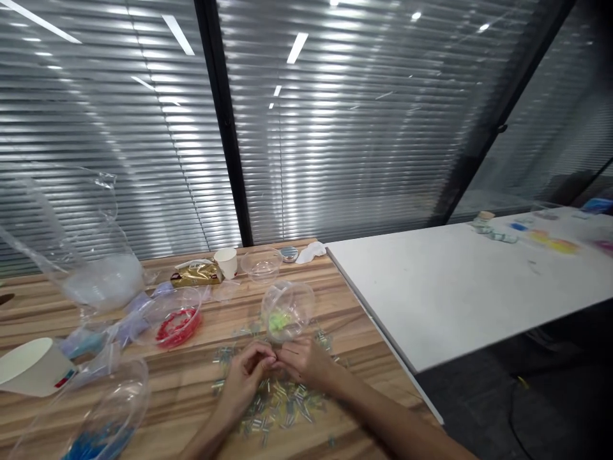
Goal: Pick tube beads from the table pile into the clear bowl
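My left hand (249,374) and my right hand (309,364) meet with fingertips pinched together above the wooden table. What lies between the fingers is too small to make out. Below and around them are scattered many short, thin tube-shaped pieces (282,406), clear, yellowish and grey-green. Just beyond my hands, a clear plastic bowl (301,303) is tipped toward me, with yellow-green bits (279,321) inside. Left of it stands a clear bowl holding red pieces (177,327). Nearer, at the lower left, blue pieces (98,442) lie in another clear bowl.
Along the back are a gold packet (197,273), a paper cup (227,262), a clear bowl (262,265), a round tin (288,254) and a crumpled tissue (311,252). A large plastic bag (103,281) and a paper bucket (36,367) stand left. A white table (454,287) adjoins at right.
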`<state>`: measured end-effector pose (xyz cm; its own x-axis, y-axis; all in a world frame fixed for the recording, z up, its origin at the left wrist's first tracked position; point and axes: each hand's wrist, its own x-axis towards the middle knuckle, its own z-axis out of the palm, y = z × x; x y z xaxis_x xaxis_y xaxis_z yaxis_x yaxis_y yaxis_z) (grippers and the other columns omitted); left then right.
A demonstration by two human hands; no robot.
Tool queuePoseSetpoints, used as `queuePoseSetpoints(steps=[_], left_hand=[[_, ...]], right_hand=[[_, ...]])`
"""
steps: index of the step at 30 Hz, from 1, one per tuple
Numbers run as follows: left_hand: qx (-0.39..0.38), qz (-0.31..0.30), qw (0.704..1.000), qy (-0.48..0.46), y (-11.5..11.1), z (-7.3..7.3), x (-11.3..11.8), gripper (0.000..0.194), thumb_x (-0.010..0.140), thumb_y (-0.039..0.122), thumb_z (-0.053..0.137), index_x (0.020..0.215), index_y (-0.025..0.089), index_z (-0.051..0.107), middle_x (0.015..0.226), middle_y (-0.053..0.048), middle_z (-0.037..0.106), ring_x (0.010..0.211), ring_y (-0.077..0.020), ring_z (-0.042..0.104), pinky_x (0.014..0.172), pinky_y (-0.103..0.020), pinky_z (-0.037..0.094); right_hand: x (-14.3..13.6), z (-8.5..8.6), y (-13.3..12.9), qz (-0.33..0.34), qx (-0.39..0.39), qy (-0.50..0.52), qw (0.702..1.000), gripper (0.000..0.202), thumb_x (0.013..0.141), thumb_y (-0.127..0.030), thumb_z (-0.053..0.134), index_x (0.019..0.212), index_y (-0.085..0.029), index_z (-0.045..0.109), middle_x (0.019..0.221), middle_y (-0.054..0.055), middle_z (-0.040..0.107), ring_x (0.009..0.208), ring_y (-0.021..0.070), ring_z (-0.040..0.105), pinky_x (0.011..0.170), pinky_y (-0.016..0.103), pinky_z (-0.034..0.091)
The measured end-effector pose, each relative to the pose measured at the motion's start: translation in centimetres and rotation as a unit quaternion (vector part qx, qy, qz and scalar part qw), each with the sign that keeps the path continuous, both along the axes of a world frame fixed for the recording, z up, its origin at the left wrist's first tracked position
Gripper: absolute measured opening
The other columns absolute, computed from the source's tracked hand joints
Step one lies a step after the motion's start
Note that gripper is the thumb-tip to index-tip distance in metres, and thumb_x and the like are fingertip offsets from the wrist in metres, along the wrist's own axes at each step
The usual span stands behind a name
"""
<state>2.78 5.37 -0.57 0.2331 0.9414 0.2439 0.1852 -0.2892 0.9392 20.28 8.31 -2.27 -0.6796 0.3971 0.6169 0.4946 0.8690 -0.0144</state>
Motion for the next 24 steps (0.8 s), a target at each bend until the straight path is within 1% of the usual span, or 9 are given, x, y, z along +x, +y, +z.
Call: queuePoseSetpoints(steps=[3,8,14,17,20,24], left_hand=[[0.009,0.005,1.0,0.006,-0.1,0.2,0.0,0.031,0.084,0.046,0.056,0.071,0.017,0.057,0.075,-0.005,0.056,0.072,-0.0191,0.057,0.066,-0.028,0.048],[0.041,-0.012,0.999,0.029,-0.1,0.9,-0.4,0.025,0.084,0.038,0.057,0.071,0.018,0.061,0.072,-0.005,0.058,0.069,-0.0191,0.057,0.064,-0.028,0.046],[0.073,-0.029,0.995,0.068,-0.2,1.8,-0.7,0.015,0.084,0.025,0.059,0.072,0.018,0.064,0.072,-0.004,0.06,0.069,-0.0174,0.056,0.065,-0.026,0.043],[0.097,-0.031,0.992,0.076,-0.4,2.0,-0.8,0.013,0.085,0.021,0.057,0.074,0.018,0.064,0.072,-0.003,0.06,0.069,-0.016,0.056,0.066,-0.025,0.043],[0.129,-0.031,0.988,0.074,-0.6,2.1,-0.7,0.013,0.086,0.018,0.055,0.076,0.017,0.063,0.073,-0.002,0.06,0.069,-0.0144,0.056,0.064,-0.023,0.042],[0.161,-0.028,0.984,0.068,-0.7,2.0,-0.7,0.012,0.087,0.015,0.054,0.078,0.017,0.061,0.074,-0.001,0.06,0.071,-0.0135,0.055,0.066,-0.022,0.043]], right_hand=[[0.0,0.1,0.0,0.0,-0.014,0.002,1.0,0.017,0.091,-0.023,0.049,0.078,-0.016,0.058,0.064,0.0,0.061,0.053,0.0127,0.057,0.051,0.025,0.04],[-0.1,0.4,-0.4,0.024,-0.025,0.014,0.999,0.016,0.092,-0.021,0.047,0.083,-0.014,0.059,0.066,0.001,0.062,0.056,0.0135,0.057,0.052,0.025,0.043],[0.0,0.9,-0.8,0.029,-0.032,-0.009,0.999,0.018,0.092,-0.019,0.046,0.079,-0.015,0.058,0.064,0.001,0.06,0.055,0.0129,0.057,0.053,0.025,0.044],[0.0,1.0,-0.9,0.025,-0.019,-0.007,0.999,0.017,0.092,-0.02,0.048,0.079,-0.015,0.058,0.063,0.001,0.06,0.054,0.0123,0.056,0.052,0.025,0.043],[-0.1,1.2,-1.0,0.021,0.013,0.025,0.999,0.021,0.092,-0.023,0.048,0.075,-0.015,0.058,0.06,-0.001,0.058,0.051,0.0114,0.053,0.051,0.025,0.041],[-0.2,1.4,-1.1,0.026,0.045,0.045,0.998,0.023,0.092,-0.022,0.047,0.073,-0.015,0.058,0.058,-0.001,0.056,0.05,0.0109,0.05,0.05,0.025,0.038]])
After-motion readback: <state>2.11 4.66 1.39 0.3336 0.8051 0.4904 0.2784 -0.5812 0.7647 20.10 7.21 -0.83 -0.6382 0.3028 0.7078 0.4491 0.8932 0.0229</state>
